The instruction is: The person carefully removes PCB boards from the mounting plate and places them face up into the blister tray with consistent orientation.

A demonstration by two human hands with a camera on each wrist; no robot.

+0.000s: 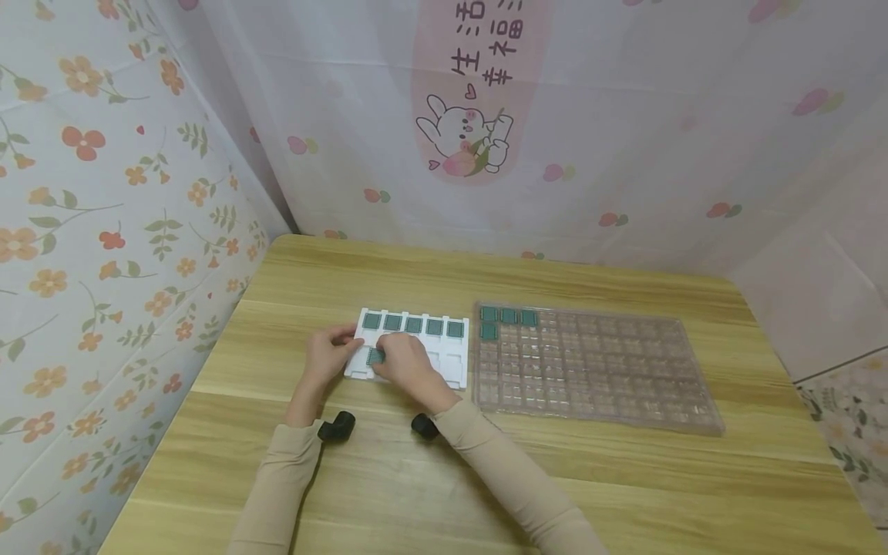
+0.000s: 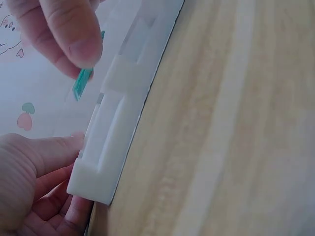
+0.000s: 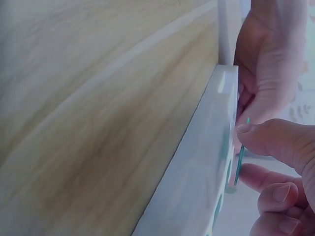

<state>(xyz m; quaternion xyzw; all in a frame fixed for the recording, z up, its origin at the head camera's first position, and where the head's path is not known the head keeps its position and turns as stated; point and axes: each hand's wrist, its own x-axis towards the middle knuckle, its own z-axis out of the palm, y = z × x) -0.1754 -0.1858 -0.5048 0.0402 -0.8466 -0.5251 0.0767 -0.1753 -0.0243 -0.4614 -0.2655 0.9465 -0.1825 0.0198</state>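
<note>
A white tray [image 1: 428,350] with recessed slots lies on the table, its back row filled with green square chips [image 1: 413,325]. My left hand [image 1: 327,358] grips the tray's left end, thumb along its top edge and the other fingers curled at its side. Over the front row, my right hand [image 1: 405,361] pinches one thin green square chip [image 2: 82,84] by its edges between thumb and finger. In the right wrist view that chip [image 3: 240,160] shows edge-on, just above the tray's surface.
Right of the white tray stands a clear plastic tray [image 1: 597,370] with many small compartments; several green chips [image 1: 509,316] sit in its back left corner. The wooden table [image 1: 388,493] meets a patterned curtain [image 1: 624,154] at the back and another [image 1: 104,231] at the left.
</note>
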